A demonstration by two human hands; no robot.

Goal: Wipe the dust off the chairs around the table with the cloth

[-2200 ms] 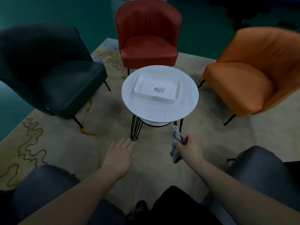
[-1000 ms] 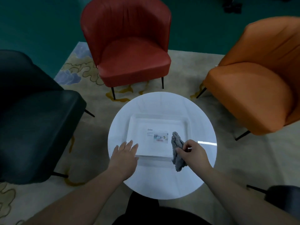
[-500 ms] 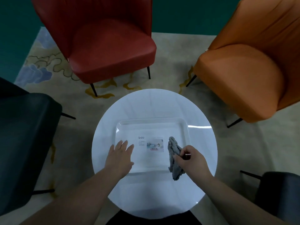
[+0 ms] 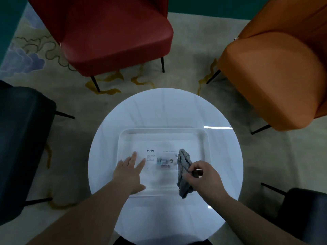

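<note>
From the head camera we see our right hand (image 4: 206,178) pinching the grey cloth (image 4: 184,171) above the tray (image 4: 203,138) on the round desk (image 4: 164,106). Our left hand (image 4: 128,172) hovers flat, fingers straight, holding nothing. Red chair (image 4: 115,38), orange chair (image 4: 276,75) and dark chair (image 4: 23,138) ring it.

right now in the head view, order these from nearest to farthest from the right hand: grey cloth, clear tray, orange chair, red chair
1. grey cloth: pinched in the right hand itself.
2. clear tray: on the white table, directly under the hand.
3. orange chair: beyond the table, up and to the right.
4. red chair: beyond the table, up and to the left, farthest.
</note>
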